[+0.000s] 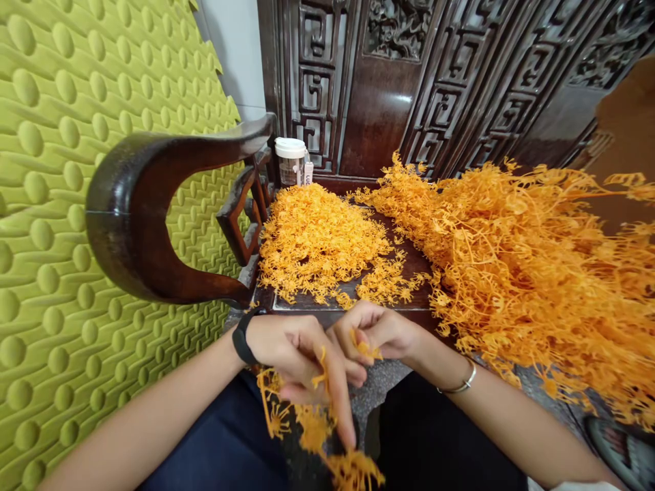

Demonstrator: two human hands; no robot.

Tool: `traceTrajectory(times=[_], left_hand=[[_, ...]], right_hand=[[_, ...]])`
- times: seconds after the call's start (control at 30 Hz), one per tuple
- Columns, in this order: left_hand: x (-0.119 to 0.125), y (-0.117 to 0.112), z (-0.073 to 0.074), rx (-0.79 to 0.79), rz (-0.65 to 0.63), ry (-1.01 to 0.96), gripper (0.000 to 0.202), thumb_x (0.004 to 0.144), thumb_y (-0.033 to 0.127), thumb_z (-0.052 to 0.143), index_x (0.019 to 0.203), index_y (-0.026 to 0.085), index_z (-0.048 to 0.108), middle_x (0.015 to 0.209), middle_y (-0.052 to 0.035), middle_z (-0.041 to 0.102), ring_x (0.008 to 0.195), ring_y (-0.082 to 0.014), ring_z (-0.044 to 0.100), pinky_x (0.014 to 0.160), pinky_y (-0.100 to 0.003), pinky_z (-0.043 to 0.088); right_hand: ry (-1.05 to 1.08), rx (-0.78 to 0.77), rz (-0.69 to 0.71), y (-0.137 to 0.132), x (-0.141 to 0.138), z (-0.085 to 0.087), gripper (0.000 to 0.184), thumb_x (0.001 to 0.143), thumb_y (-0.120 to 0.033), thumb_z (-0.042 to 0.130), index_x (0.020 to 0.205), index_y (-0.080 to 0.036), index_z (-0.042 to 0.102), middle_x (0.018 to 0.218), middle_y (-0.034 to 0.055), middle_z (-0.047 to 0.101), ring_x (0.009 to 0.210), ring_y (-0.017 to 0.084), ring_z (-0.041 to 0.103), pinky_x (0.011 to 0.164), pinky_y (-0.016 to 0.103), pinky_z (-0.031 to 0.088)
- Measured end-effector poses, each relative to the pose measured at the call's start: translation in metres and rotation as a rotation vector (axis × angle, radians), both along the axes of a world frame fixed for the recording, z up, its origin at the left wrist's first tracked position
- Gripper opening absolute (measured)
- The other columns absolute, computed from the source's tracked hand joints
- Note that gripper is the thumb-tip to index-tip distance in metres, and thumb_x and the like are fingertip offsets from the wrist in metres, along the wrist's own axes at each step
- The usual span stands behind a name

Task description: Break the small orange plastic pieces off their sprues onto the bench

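My left hand [301, 361], with a black band at the wrist, is closed around an orange plastic flower stem [314, 426] whose blossoms hang below it. Its index finger points down along the stem. Touching it from the right is my right hand [373, 334], fingers curled, with a small orange plastic blossom [364, 346] pinched in it. Just beyond both hands, a heap of loose orange blossoms [322, 239] lies on the dark wooden bench seat [338, 312].
A big pile of orange flower stems [522, 259] spreads over the right side. At the back left corner stands a white-lidded cup [290, 160]. The curved armrest [123, 218] and yellow-green padded wall [46, 273] border the left; a carved wooden backrest [379, 116] rises behind.
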State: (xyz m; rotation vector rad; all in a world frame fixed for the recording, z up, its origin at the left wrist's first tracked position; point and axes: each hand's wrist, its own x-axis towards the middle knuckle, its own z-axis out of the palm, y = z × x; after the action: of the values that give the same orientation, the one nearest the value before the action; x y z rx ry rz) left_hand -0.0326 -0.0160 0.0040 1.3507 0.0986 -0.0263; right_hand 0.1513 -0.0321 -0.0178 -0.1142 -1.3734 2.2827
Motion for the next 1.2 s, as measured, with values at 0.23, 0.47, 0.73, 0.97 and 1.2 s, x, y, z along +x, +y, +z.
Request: traceTrajectory(times=[0.23, 0.47, 0.73, 0.97, 1.2], left_hand=[[0.01, -0.002, -0.006, -0.118, 0.384, -0.139, 0.035, 0.084, 0.033, 0.053, 0.117, 0.02, 0.06, 0.05, 0.0027, 0.052, 0.031, -0.0031, 0.035, 0.031, -0.016, 0.023], [0.018, 0.004, -0.008, -0.224, 0.642, -0.216, 0.049, 0.09, 0.037, 0.039, 0.133, 0.014, 0.041, 0.061, 0.0008, 0.055, 0.041, -0.007, 0.046, 0.039, -0.019, 0.036], [0.021, 0.007, -0.014, -0.277, 0.716, -0.239, 0.049, 0.077, 0.017, 0.049, 0.125, 0.009, 0.046, 0.067, -0.0018, 0.057, 0.052, -0.0098, 0.05, 0.049, -0.023, 0.035], [0.024, 0.008, -0.018, -0.269, 0.773, -0.226, 0.03, 0.074, 0.004, 0.045, 0.101, 0.01, 0.056, 0.071, -0.0029, 0.061, 0.058, -0.0118, 0.058, 0.055, -0.025, 0.042], [0.024, 0.005, -0.014, -0.215, 0.612, -0.204, 0.013, 0.083, 0.015, 0.051, 0.089, 0.009, 0.061, 0.075, -0.0074, 0.068, 0.071, -0.0156, 0.066, 0.072, -0.028, 0.047]], right_hand=[[-0.162, 0.138, -0.649, 0.016, 0.015, 0.011, 0.023, 0.076, -0.037, 0.064, 0.066, -0.016, 0.059, 0.057, -0.0045, 0.048, 0.047, 0.005, 0.037, 0.048, 0.02, 0.031], [-0.491, 0.301, -1.156, 0.051, 0.036, 0.002, 0.032, 0.069, -0.026, 0.069, 0.097, -0.014, 0.06, 0.063, -0.003, 0.06, 0.056, 0.01, 0.054, 0.062, 0.027, 0.043], [-0.458, 0.286, -1.113, 0.055, 0.04, 0.002, 0.047, 0.071, -0.029, 0.068, 0.115, -0.019, 0.055, 0.09, 0.0029, 0.07, 0.067, 0.012, 0.062, 0.077, 0.032, 0.048], [-0.377, 0.491, -1.077, 0.041, 0.034, 0.008, 0.045, 0.087, -0.044, 0.046, 0.053, -0.017, 0.056, 0.052, -0.0001, 0.053, 0.05, 0.009, 0.051, 0.055, 0.025, 0.043], [-0.407, 0.495, -1.094, 0.04, 0.033, 0.01, 0.046, 0.086, -0.048, 0.047, 0.053, -0.017, 0.055, 0.052, 0.0001, 0.054, 0.048, 0.009, 0.05, 0.052, 0.024, 0.041]])
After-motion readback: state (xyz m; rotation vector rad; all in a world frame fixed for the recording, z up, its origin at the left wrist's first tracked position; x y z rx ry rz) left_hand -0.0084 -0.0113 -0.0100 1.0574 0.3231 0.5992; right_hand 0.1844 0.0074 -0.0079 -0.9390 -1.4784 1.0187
